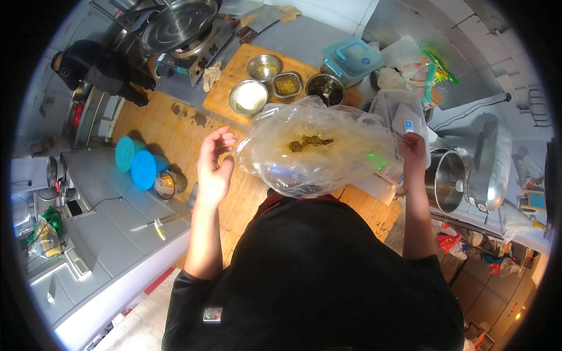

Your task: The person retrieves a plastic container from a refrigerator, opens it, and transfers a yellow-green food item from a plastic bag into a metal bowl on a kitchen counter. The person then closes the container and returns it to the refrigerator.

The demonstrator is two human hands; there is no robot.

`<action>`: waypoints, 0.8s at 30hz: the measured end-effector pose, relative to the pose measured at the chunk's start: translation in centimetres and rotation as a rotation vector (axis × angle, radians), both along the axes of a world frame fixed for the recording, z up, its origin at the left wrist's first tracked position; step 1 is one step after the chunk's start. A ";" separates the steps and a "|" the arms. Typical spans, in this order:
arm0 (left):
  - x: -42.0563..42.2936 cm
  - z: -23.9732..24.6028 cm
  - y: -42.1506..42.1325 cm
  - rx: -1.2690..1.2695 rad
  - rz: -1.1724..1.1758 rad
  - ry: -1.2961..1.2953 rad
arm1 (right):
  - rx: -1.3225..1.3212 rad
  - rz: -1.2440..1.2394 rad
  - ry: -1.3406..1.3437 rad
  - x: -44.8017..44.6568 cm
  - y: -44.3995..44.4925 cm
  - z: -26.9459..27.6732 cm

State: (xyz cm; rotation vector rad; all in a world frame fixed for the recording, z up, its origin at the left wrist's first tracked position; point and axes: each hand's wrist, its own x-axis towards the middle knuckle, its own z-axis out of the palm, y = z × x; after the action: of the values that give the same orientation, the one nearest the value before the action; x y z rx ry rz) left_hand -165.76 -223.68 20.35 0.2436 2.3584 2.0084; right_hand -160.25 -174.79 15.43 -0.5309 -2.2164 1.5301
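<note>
In front of my body a large clear plastic bag (272, 145) is spread wide, its loose film bunched and wrinkled. Dark green chopped food (309, 142) lies in the middle of it. Just off the bag's left side is my left hand (216, 164), fingers curved and apart, holding nothing. My right hand (413, 153) pinches the right edge of the bag, beside a clear plastic container (406, 112). What supports the bag is mostly hidden under the film.
Steel bowls (248, 97) and a small square tin (286, 84) stand on a wooden board (221, 85). A blue-lidded box (353, 57) is behind, a stand mixer (487, 169) right. Left are a gas stove (189, 66), buckets (149, 170) and another person (103, 70).
</note>
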 end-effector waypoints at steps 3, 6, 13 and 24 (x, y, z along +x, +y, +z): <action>-1.0 1.4 -0.1 -0.027 -0.036 -0.034 | 0.293 0.005 0.113 1.3 -3.4 3.6; -3.6 2.7 1.0 -0.165 -0.073 -0.021 | 0.325 0.313 -0.182 3.4 -8.6 5.7; -11.5 3.5 6.0 -0.543 -0.529 -0.299 | 0.340 0.338 -0.533 1.0 -15.2 1.5; -10.5 0.1 5.4 -0.019 -0.279 -0.424 | 0.220 0.266 -0.485 11.0 -12.9 -5.1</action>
State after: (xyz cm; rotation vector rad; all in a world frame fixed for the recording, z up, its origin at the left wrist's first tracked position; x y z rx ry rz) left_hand -176.31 -218.24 20.45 0.1207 1.9616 1.7077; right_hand -149.21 -187.67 10.35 -0.6068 -2.8856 1.3558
